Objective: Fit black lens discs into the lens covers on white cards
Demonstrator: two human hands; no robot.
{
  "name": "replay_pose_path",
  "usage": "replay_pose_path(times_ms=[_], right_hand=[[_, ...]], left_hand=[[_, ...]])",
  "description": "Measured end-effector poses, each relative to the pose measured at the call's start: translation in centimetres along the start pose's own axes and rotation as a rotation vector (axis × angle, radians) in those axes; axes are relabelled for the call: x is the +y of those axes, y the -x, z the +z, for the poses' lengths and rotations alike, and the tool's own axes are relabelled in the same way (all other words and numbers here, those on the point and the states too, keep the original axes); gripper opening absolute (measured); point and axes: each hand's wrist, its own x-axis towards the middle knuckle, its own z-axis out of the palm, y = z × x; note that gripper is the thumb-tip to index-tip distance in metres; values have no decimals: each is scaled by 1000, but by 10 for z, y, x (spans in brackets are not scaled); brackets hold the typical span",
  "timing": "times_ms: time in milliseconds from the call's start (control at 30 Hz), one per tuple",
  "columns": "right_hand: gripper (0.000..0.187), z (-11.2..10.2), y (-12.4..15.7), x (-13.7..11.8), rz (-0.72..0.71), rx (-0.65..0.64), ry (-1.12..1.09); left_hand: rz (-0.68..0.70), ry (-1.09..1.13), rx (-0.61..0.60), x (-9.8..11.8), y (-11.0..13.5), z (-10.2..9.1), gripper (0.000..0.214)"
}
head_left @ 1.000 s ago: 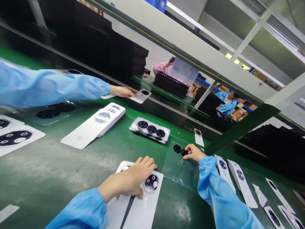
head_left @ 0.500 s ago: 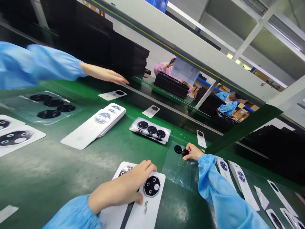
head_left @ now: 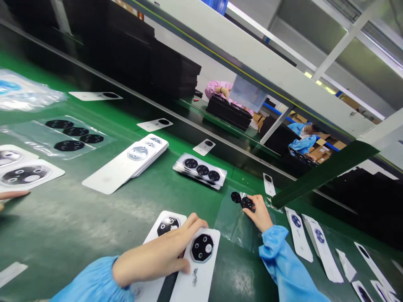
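Note:
My left hand (head_left: 163, 253) lies flat on two white phone back covers (head_left: 198, 268) at the near edge of the green bench, its fingers spread beside the black round camera ring (head_left: 201, 247) of the right cover. My right hand (head_left: 260, 212) reaches forward and pinches a small black round lens piece (head_left: 246, 203) on a clear plastic film sheet (head_left: 234, 220). A second black piece (head_left: 235, 196) lies on the film just to the left of it.
A stack of white covers (head_left: 126, 163) and a stack of film sheets with black rings (head_left: 200, 170) lie in the middle. More film and cards (head_left: 67, 134) sit at the left, white strips (head_left: 315, 243) at the right. Another person's fingertip (head_left: 12, 195) shows at the left edge.
The neighbour's blue-sleeved arm, which reached across to the conveyor, has pulled back out of view. My right hand has turned over the black piece; my left hand stays on the covers.

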Motion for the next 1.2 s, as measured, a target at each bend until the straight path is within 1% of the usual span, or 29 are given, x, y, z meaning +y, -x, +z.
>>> replay_pose_path(times_ms=[100,233,300,400,467,567,667,733,800,900,1033,1100,1200], right_hand=[[45,1,0,2,-29,3,-8],[43,0,-1,3,-69,18,13],[41,-1,-1,3,-91,31,32],[38,-4,1,2,-117,43,50],[37,-6,2,1,-127,45,48],[35,-9,3,2,-139,41,26],[34,-11,4,5,-144,39,1],[34,-14,4,5,-144,45,-7],[35,-20,5,2,-144,59,-6],[35,-35,8,-8,-147,85,3],[34,-53,20,-33,-162,94,60],[36,-57,28,-48,-167,103,86],[40,-56,40,-68,-169,133,56]], left_hand=[[20,31,-37,1,0,-2,57],[4,137,-8,1,1,1,61],[-14,220,0,-1,1,6,62],[-13,397,-47,-5,-1,14,67],[-2,528,-51,-8,-3,19,68],[11,676,4,-11,-6,25,64],[11,801,17,-12,-8,26,56],[5,855,37,-12,-8,25,53],[-4,885,82,-10,-8,23,51],[-34,925,123,-7,-7,21,52],[-52,956,146,-7,-7,21,53],[-31,975,160,-9,-8,22,53],[-2,1004,168,-11,-8,21,52]])
